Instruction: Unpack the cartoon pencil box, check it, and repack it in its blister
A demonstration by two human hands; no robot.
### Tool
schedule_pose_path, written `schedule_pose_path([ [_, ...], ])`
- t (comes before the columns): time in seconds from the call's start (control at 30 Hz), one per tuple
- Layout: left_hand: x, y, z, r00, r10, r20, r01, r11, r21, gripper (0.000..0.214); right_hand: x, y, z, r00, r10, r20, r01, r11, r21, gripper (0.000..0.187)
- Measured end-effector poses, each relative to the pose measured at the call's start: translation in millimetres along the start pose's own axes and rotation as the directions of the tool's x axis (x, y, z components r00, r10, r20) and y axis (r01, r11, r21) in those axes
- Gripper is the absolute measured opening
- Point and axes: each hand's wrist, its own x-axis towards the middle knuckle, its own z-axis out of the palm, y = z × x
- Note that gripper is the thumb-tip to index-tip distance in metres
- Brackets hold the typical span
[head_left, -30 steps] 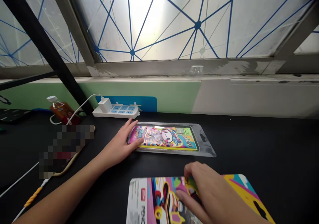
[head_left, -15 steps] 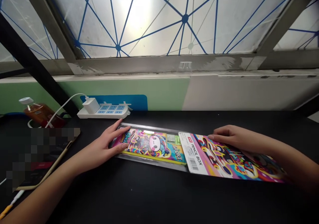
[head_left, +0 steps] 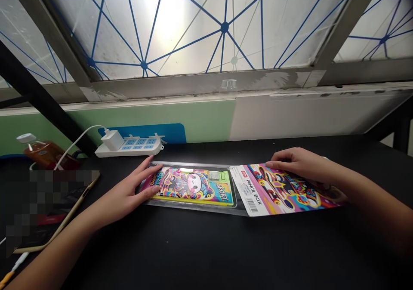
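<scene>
A colourful pencil box (head_left: 196, 189) with a cartoon character and the word SPORT lies in a clear plastic tray (head_left: 237, 195) on the black table. My left hand (head_left: 132, 189) rests on the tray's left end, fingers stretched and spread, with thumb and index finger on the box. To the right, a printed backing card (head_left: 274, 191) marked PENCIL BOX overlaps the tray's right end at an angle. My right hand (head_left: 298, 165) is closed on the card's far edge; its lower fingers are partly hidden.
A white power strip (head_left: 130, 148) with a plugged-in charger (head_left: 112, 140) stands against the wall. At left are a bottle of reddish-brown drink (head_left: 48, 153) and a partly blurred, tan-edged item (head_left: 69, 210). A clear cup (head_left: 229, 85) sits on the window ledge.
The view has shifted slightly to the right. The card's right part has swung away from me, so it lies more angled to the tray, and more of the tray's right end shows.
</scene>
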Motion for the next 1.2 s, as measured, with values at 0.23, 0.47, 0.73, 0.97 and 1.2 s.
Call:
schedule_pose_path([
  [0.23, 1.6, -1.6, -1.8, 0.997, -0.045, 0.067, 0.046, 0.999, 0.000, 0.082, 6.6, 5.7, -9.3, 0.992, 0.028, 0.122, -0.030, 0.999, 0.014, 0.050],
  [0.47, 2.0, 0.5, -2.1, 0.998, -0.050, 0.048, 0.051, 0.999, -0.002, 0.086, 3.8, 1.2, -12.4, 0.995, 0.059, 0.080, -0.061, 0.998, 0.028, 0.055],
  [0.73, 1.6, 3.3, 7.9, 0.998, -0.058, -0.036, 0.054, 0.993, -0.101, 0.082, 3.9, -12.2, 5.6, 0.994, 0.106, 0.029, -0.108, 0.990, 0.087, 0.062],
  [0.97, -1.0, 15.0, 22.7, 0.987, -0.119, -0.107, 0.058, 0.887, -0.458, 0.077, 3.5, -24.6, 19.7, 0.991, 0.128, -0.048, -0.123, 0.988, 0.092, 0.063],
  [1.2, -9.9, 47.5, 47.5, 0.998, 0.031, 0.049, 0.022, 0.585, -0.811, 0.087, -2.2, -61.4, 60.4, 0.990, 0.001, -0.141, -0.002, 1.000, -0.010, 0.054],
])
